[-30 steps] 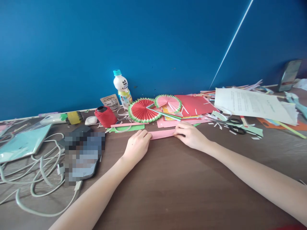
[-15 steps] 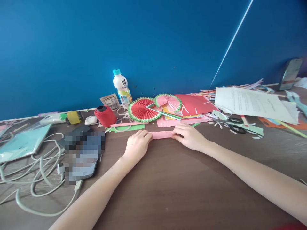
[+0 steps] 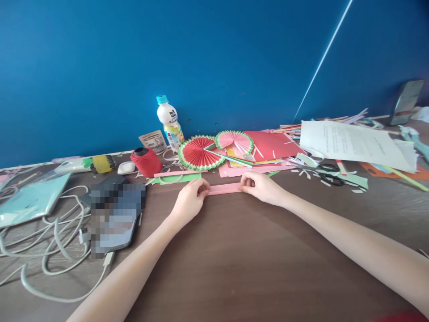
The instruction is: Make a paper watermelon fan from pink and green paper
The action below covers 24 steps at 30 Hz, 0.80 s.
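Observation:
A narrow pink paper strip [image 3: 224, 188] with a lengthwise crease lies level between my two hands on the brown table. My left hand [image 3: 192, 197] pinches its left end, fingers curled together. At the right end, my right hand [image 3: 259, 188] pinches the strip between thumb and fingers. Just behind are a red pleated paper fan [image 3: 197, 154] with a green and white edge and a smaller pink pleated fan [image 3: 234, 141]. Green paper [image 3: 181, 179] lies behind my left hand.
Behind stand a bottle [image 3: 169, 120] and a red thread spool [image 3: 147, 162]. Left are a phone [image 3: 117, 219] and white cables [image 3: 55, 243]. On the right lie black-handled scissors [image 3: 330, 174], paper scraps and a printed sheet [image 3: 351, 143]. A blue wall [image 3: 214, 58] rises behind.
The fingers of both hands have curled in from lying flatter over the strip's ends. More of the strip shows, now with a crease visible along it.

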### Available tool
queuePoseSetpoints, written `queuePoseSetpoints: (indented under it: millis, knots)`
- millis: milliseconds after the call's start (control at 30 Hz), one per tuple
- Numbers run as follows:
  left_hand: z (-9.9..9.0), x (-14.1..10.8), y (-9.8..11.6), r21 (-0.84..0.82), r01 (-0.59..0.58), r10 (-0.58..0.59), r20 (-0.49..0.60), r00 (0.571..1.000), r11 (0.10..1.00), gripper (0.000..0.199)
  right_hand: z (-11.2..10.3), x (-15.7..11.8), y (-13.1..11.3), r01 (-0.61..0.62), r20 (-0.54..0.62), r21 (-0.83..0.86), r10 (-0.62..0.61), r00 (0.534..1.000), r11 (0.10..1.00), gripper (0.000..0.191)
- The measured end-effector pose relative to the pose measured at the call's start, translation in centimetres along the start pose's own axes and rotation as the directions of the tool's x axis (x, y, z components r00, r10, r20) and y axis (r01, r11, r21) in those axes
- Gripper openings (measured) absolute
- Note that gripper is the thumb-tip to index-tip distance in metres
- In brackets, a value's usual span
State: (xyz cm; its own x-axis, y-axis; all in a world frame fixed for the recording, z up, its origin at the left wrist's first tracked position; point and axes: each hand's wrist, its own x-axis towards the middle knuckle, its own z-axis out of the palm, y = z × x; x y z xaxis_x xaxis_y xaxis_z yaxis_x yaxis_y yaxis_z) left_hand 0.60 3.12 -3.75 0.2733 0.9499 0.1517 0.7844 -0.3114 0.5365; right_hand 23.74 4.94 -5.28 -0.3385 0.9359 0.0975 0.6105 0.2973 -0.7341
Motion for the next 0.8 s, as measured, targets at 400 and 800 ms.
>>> queuePoseSetpoints:
  millis: [400, 800]
  knots:
    - [1.0, -1.1, 0.9, 0.583, -0.249, 0.252, 0.077, 0.965, 0.773, 0.025, 0.4, 0.2, 0.2, 0.069, -0.043, -0.024, -0.07, 0.997, 0.997, 0.016]
    - [2.4, -3.1, 3.8, 0.668, -0.213, 0.223, 0.072, 0.972, 0.713, 0.035, 0.4, 0.2, 0.0, 0.074, -0.042, -0.067, -0.077, 0.996, 0.995, 0.007]
